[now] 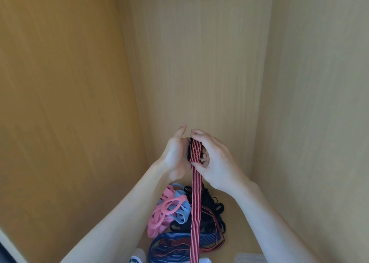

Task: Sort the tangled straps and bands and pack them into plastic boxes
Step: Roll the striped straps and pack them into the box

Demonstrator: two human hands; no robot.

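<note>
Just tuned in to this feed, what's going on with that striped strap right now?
A person holds the top end of a red-and-black striped strap up in front of them. The right hand curls over it, and the left hand lies against its side, fingers hidden. The rest hangs down onto a tangled pile of pink bands, light blue bands, black straps and a blue striped strap. Only a corner of a plastic box shows at the bottom edge.

Red-and-black striped strap (195,206) held up over a tangle
It hangs straight down the frame's centre, its top end folded over a black buckle and pinched in the right hand (216,158). Below it, at lower centre, pink bands (157,220), light-blue bands (180,215), black straps (211,202) and a navy striped strap (173,240) lie knotted together.
</note>
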